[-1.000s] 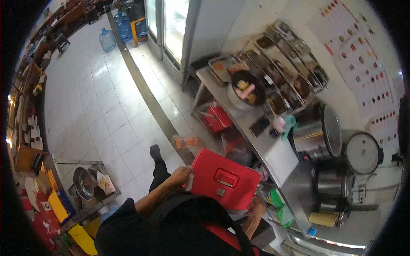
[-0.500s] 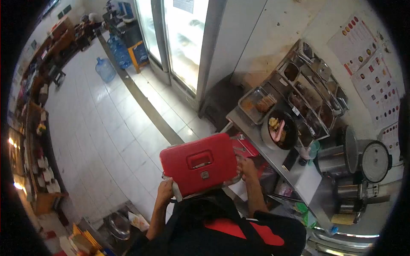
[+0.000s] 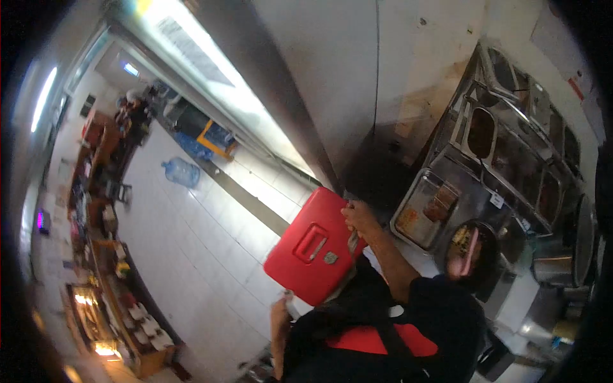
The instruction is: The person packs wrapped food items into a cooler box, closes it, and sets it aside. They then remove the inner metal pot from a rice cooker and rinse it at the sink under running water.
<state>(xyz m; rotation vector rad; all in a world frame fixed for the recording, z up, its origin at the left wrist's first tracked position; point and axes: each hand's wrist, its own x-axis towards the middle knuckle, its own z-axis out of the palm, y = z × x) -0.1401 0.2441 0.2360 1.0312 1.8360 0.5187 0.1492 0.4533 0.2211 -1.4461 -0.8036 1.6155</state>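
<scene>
Clamped between two hands set well apart, a red lidded box (image 3: 287,262), by its looks a cooler, tilted with its lid side facing up. Right hand (image 3: 361,217) closed around the upper right edge, beside a pale strip along the side; left hand (image 3: 280,313) on the opposite side, at the lower left, fingers seemingly curled at a pale end piece, exact grip too blurred to tell. Probably hard plastic, so stiff enough to keep its shape under a squeeze, and not especially fragile. Light if hollow, noticeably heavier if filled; contents hidden, so hard to judge. Smooth and perhaps slippery on the broad red face, especially with greasy fingers. Best taken at both ends, palms opposed and fingers tucked under the rim or around the pale side parts, rather than by the recessed grip (image 3: 311,242) between the hands, in case of a loosely seated lid. Bulky too, so better kept level against any shifting load. Just to the right of the right hand, a metal tray (image 3: 418,214) with food, and farther right a dark bowl (image 3: 472,249) with a pink utensil; well ahead of the left hand, a blue water bottle (image 3: 182,172) on the tiled floor (image 3: 191,255)
</scene>
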